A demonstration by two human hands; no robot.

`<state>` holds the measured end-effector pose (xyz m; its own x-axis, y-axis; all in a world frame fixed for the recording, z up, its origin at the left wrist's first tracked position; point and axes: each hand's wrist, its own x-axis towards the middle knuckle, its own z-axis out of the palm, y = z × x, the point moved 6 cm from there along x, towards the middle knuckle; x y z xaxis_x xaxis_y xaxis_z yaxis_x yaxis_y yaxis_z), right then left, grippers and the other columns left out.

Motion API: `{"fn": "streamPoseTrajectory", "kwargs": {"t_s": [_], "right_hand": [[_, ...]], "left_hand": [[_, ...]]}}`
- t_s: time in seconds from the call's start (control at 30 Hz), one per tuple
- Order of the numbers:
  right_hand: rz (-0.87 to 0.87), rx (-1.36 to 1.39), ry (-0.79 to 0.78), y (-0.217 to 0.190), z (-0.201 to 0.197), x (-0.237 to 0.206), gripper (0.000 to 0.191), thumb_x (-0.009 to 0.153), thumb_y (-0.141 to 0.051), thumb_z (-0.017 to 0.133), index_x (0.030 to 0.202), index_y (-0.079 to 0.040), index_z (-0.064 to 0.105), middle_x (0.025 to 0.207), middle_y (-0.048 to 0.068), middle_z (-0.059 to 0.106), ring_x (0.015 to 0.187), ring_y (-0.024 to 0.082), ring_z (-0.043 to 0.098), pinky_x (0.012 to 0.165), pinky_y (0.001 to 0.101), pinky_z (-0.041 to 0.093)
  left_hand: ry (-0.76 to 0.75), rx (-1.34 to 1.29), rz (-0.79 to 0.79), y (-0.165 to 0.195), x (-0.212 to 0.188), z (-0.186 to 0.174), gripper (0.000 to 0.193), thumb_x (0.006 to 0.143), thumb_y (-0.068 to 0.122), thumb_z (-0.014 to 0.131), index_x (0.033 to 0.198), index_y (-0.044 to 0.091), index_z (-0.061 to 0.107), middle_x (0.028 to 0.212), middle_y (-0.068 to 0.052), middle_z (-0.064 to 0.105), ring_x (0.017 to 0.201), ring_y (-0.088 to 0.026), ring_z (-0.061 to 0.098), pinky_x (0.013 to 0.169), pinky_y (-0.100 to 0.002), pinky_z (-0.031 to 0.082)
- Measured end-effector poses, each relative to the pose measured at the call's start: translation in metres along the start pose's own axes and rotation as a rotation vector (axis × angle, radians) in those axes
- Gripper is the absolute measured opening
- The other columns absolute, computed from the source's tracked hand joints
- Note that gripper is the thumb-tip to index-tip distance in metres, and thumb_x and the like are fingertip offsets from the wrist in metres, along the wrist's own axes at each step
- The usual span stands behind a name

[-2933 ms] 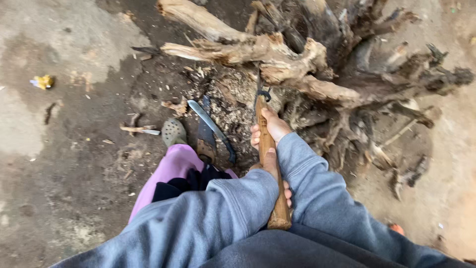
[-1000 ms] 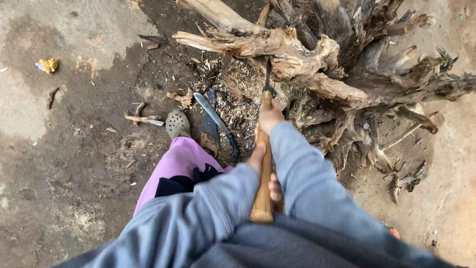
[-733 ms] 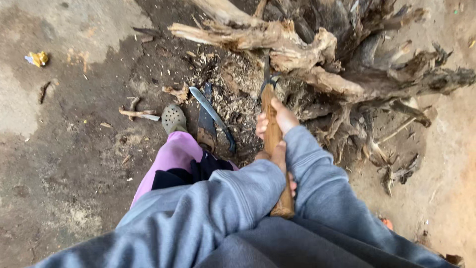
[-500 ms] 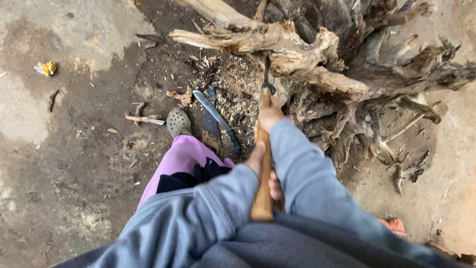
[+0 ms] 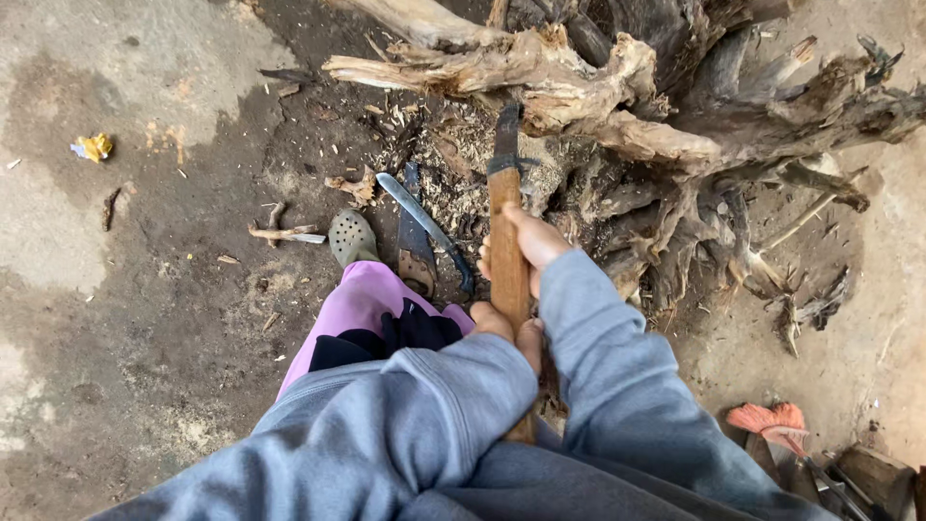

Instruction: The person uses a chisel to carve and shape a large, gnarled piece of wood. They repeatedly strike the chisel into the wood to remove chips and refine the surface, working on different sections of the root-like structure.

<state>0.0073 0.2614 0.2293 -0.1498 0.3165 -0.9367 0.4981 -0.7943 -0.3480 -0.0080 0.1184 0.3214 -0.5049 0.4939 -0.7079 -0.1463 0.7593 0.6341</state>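
A: Far L we log a yellow scrap on bare concrete ground, well apart from the rest.

B: Next, small wood bits on the dark damp patch, then a grey-green clog, toe pointing up-frame, at the end of our pink trouser leg.

A: Just beside the clog: a saw w/ wooden grip, lying flat, and a curved blade crossing over it. Both sit in wood chips at the stump's foot.

B: Centre item: axe handle, wood, running straight up-frame. Dark axe head is pressed vs the pale root of the stump.

A: Hands?

B: Left hand low on the handle, fingers wrapped tight round it, grey sleeve covering the wrist. Right hand higher up, fingers also clamped round the handle, thumb side up.

A: R of that, the big uprooted stump, tangled dry roots spreading to the frame edge.

B: Bottom R corner: an orange-red sandal, plus dark objects by it we can't make out.
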Motion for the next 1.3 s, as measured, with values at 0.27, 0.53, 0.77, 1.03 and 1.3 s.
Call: {"fn": "streamPoseTrajectory", "kwargs": {"t_s": [0.27, 0.53, 0.77, 1.03, 1.3], "right_hand": [[-0.017, 0.518, -0.363, -0.012, 0.011, 0.001, 0.045, 0.112, -0.04, 0.035, 0.114, 0.002, 0.054, 0.082, 0.006, 0.057, 0.06, 0.011, 0.052, 0.052, 0.0275, 0.05], [-0.024, 0.018, -0.122, -0.061, 0.02, 0.062, 0.051, 0.108, -0.049, 0.026, 0.107, -0.008, 0.057, 0.07, 0.002, 0.053, 0.053, 0.012, 0.049, 0.05, 0.0301, 0.049], [0.013, 0.0, -0.201, -0.055, 0.027, 0.047, 0.055, 0.108, -0.055, 0.029, 0.092, -0.006, 0.047, 0.062, 0.004, 0.05, 0.05, 0.017, 0.049, 0.05, 0.0358, 0.048], [0.009, 0.222, -0.209, -0.025, 0.003, 0.045, 0.043, 0.11, -0.051, 0.036, 0.111, -0.008, 0.044, 0.081, 0.005, 0.055, 0.062, 0.012, 0.051, 0.056, 0.0319, 0.05], [-0.064, 0.236, -0.234, -0.036, 0.02, 0.041, 0.039, 0.11, -0.043, 0.033, 0.111, -0.006, 0.045, 0.08, 0.006, 0.055, 0.065, 0.016, 0.053, 0.059, 0.0334, 0.051]], "left_hand": [[-0.518, -0.942, -0.553, -0.009, -0.018, 0.025, 0.046, 0.089, 0.034, 0.074, 0.117, 0.007, 0.05, 0.075, -0.01, 0.063, 0.059, -0.028, 0.066, 0.05, -0.051, 0.058], [-0.373, -1.02, -0.658, 0.011, 0.063, 0.053, 0.046, 0.099, 0.054, 0.058, 0.091, 0.009, 0.054, 0.071, -0.005, 0.055, 0.048, -0.021, 0.052, 0.043, -0.04, 0.047], [-0.36, -0.861, -0.469, 0.017, 0.042, 0.027, 0.05, 0.099, 0.056, 0.048, 0.099, 0.005, 0.052, 0.059, -0.009, 0.058, 0.045, -0.025, 0.058, 0.04, -0.043, 0.049], [-0.376, -0.738, -0.575, 0.001, 0.017, 0.032, 0.037, 0.098, 0.048, 0.058, 0.11, 0.013, 0.049, 0.068, -0.01, 0.056, 0.048, -0.024, 0.059, 0.04, -0.043, 0.049], [-0.417, -0.998, -0.69, 0.025, 0.006, -0.014, 0.042, 0.098, 0.053, 0.058, 0.111, 0.016, 0.045, 0.073, -0.01, 0.054, 0.047, -0.023, 0.051, 0.041, -0.044, 0.045]]}}
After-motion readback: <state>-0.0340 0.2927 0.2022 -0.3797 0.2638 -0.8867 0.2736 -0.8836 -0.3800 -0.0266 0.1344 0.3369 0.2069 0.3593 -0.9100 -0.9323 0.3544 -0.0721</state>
